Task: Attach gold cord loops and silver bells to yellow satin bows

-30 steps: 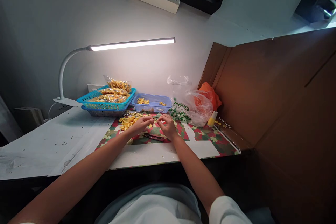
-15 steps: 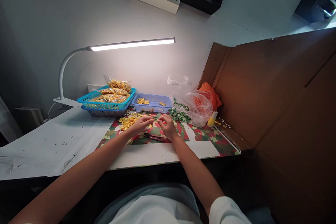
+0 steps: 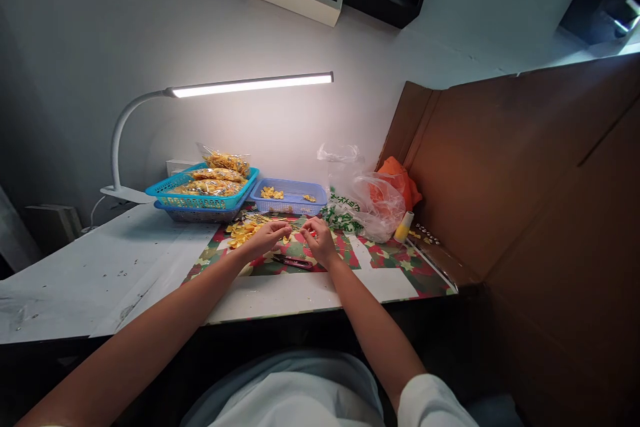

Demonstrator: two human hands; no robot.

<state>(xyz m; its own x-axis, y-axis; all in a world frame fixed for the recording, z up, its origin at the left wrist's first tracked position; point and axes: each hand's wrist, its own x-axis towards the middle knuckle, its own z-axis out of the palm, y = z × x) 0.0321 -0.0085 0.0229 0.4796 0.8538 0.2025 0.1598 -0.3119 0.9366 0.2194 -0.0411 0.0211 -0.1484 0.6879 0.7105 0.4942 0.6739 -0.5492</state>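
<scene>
My left hand (image 3: 267, 238) is closed in a pinch over the patterned mat (image 3: 357, 250), with a small yellow petal-like piece (image 3: 287, 239) at its fingertips. Facing it, a short gap away, my right hand (image 3: 317, 238) also has its fingers pinched together. Whatever sits between those right fingertips is too small to make out. A pile of yellow petal-like pieces (image 3: 240, 233) lies just beyond my left hand. Below and between the hands rests a slim dark red tool (image 3: 293, 261) that looks like thread snips.
Behind the hands stands a lilac basket (image 3: 300, 207) with a few yellow pieces. A blue basket (image 3: 200, 200) of bagged yellow pieces is stacked at left, under a lit lamp (image 3: 255, 85). Plastic bags (image 3: 377, 207), a yellow spool (image 3: 403, 228) and a cardboard wall (image 3: 525, 167) bound the right side.
Both hands keep nearly the same place and pinched pose. Only slight finger movement shows, and the objects on the table have not moved.
</scene>
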